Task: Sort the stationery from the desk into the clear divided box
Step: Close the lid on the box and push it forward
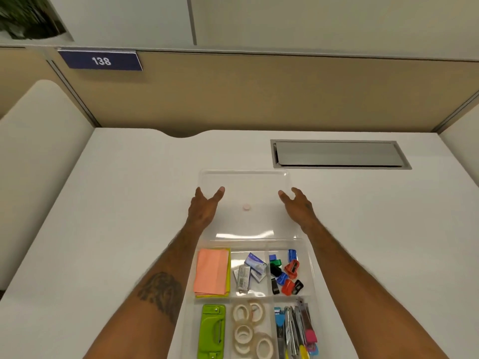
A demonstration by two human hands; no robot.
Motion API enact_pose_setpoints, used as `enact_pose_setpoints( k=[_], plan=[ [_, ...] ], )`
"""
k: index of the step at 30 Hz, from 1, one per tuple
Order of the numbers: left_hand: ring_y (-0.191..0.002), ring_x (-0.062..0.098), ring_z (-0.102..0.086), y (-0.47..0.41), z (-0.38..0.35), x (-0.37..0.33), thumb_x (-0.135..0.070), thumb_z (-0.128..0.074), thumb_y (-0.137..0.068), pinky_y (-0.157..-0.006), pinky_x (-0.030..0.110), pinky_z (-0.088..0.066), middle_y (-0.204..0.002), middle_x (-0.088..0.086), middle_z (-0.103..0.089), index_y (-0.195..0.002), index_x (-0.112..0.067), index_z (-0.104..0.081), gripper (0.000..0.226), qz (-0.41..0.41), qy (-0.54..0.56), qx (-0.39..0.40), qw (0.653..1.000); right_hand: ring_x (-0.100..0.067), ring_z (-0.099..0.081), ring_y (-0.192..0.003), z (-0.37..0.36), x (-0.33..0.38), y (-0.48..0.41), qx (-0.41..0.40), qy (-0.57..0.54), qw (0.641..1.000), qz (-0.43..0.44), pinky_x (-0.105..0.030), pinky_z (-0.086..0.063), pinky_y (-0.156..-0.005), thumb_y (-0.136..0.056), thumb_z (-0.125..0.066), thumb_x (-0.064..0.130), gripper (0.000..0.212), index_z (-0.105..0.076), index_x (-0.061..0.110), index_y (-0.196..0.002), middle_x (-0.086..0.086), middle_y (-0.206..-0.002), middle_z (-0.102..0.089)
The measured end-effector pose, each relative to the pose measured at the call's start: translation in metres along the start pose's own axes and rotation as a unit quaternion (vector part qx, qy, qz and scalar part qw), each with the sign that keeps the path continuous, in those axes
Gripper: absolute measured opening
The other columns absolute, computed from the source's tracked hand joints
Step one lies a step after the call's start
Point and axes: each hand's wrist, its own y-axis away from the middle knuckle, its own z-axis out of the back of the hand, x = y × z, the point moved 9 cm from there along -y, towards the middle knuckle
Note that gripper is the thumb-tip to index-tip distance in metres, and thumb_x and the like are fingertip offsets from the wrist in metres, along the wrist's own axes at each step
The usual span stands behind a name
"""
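The clear divided box (312,257) lies near the desk's front edge. Its compartments hold orange and yellow paper (212,272), staple boxes (249,271), coloured sharpeners (285,271), a green hole punch (211,330), tape rolls (251,328) and staplers (298,330). Just behind it a clear lid (243,177) with a small pink knob lies flat on the desk. My left hand (204,207) is at the lid's left edge, fingers spread. My right hand (298,207) is at its right edge, fingers spread. Neither hand plainly grips the lid.
A grey metal cable hatch (339,154) is set into the white desk (129,203) at the back right. A tan partition with a blue "138" sign (101,60) stands behind the desk.
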Motion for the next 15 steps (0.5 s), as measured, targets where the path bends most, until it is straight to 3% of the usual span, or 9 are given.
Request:
enact_pose_setpoints(
  k=[5, 8, 10, 12, 15],
  plan=[
    [-0.146, 0.03, -0.023, 0.024, 0.028, -0.028, -0.071, -0.048, -0.084, -0.118, 0.049, -0.023, -0.161, 0.007, -0.021, -0.154, -0.024, -0.011, 0.093, -0.068, 0.062, -0.023, 0.995, -0.032, -0.041, -0.135, 0.038, 0.014, 0.023, -0.067, -0.096, 0.993, -0.001, -0.047, -0.037, -0.111, -0.093, -0.034, 0.063, 0.071, -0.027, 0.018, -0.148, -0.011, -0.151, -0.037],
    [-0.144, 0.029, -0.028, 0.044, 0.045, -0.045, -0.073, -0.044, -0.085, -0.116, 0.048, -0.026, -0.16, 0.004, -0.024, -0.153, -0.029, -0.014, 0.086, -0.088, 0.161, -0.028, 0.983, -0.027, -0.053, -0.11, 0.055, 0.024, 0.043, -0.095, -0.189, 0.977, -0.008, -0.05, -0.044, -0.105, -0.091, -0.022, 0.07, 0.078, -0.046, 0.011, -0.136, -0.012, -0.126, -0.057],
    [-0.141, 0.025, -0.032, 0.055, 0.054, -0.053, -0.074, -0.041, -0.086, -0.116, 0.046, -0.027, -0.156, 0.004, -0.03, -0.151, -0.029, -0.021, 0.081, -0.094, 0.269, -0.008, 0.959, -0.025, -0.053, -0.11, 0.065, 0.026, 0.058, -0.101, -0.286, 0.953, -0.02, -0.047, -0.044, -0.104, -0.088, -0.019, 0.075, 0.083, -0.05, 0.014, -0.135, -0.009, -0.119, -0.059],
    [-0.135, 0.022, -0.039, 0.066, 0.063, -0.056, -0.073, -0.038, -0.087, -0.112, 0.039, -0.032, -0.144, 0.004, -0.043, -0.147, -0.023, -0.033, 0.078, -0.085, 0.373, 0.016, 0.924, -0.026, -0.051, -0.119, 0.073, 0.027, 0.072, -0.099, -0.372, 0.923, -0.011, -0.047, -0.041, -0.106, -0.086, -0.018, 0.077, 0.085, -0.051, 0.016, -0.134, -0.01, -0.131, -0.055],
    [-0.1, 0.016, -0.057, 0.082, 0.079, -0.05, -0.073, -0.042, -0.086, -0.087, 0.028, -0.045, -0.099, 0.001, -0.057, -0.128, -0.013, -0.054, 0.074, -0.065, 0.472, 0.028, 0.879, -0.023, -0.056, -0.105, 0.085, 0.03, 0.094, -0.102, -0.466, 0.879, 0.023, -0.046, -0.042, -0.107, -0.084, -0.019, 0.079, 0.087, -0.062, 0.012, -0.117, -0.009, -0.107, -0.064]
  ],
)
